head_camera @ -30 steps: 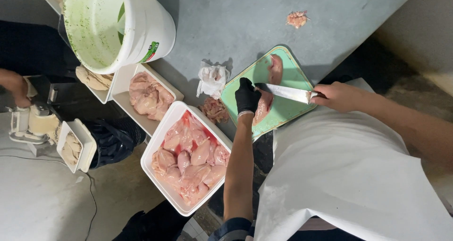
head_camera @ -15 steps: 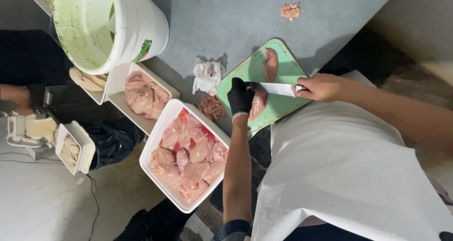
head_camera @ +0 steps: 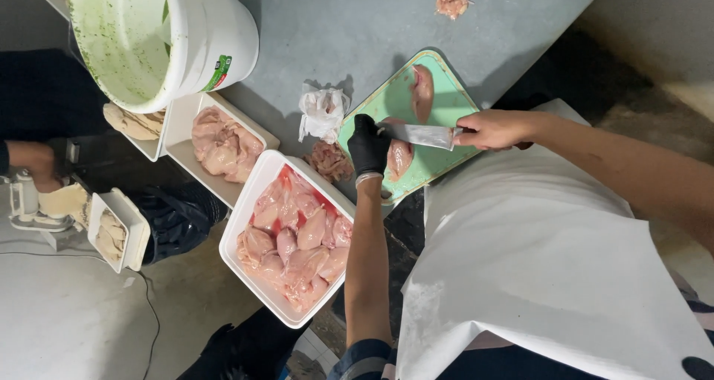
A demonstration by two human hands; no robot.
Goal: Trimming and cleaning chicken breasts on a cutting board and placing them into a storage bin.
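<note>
1. Bucket (head_camera: 160,42), white with green marinade smeared inside, sits at the upper left of the frame on the grey counter (head_camera: 357,23); it stands well apart from the cutting and needs no attention during the cut.
2. Trays come next: a smaller white tray (head_camera: 223,142) of pale chicken lies just below the bucket, and a larger white tray (head_camera: 294,239) of pinker chicken pieces lies at lower centre-left. In my judgement the near rim of the larger tray is close enough to the board that trimmed pieces can go across without a long reach.
3. Trimmings (head_camera: 329,160) and a crumpled paper wad (head_camera: 323,112) lie between the trays and the board; keeping scraps there, off the board, leaves the blade a clean path.
4. Left hand (head_camera: 370,146), in a black glove, presses down on the chicken breast (head_camera: 400,157) at the left edge of the green cutting board (head_camera: 416,127). Fingers seem curled on the meat; holding them flat on top and above the blade line seems the safest hold.
5. Knife (head_camera: 420,134) lies roughly level, its blade pointing left toward the gloved hand, tip just beside it. A slow, even draw parallel to the board would likely give an even slice.
6. Right hand (head_camera: 494,129), bare, is closed around the knife handle right of centre. A second piece of chicken (head_camera: 422,94) waits on the upper part of the board.
</note>
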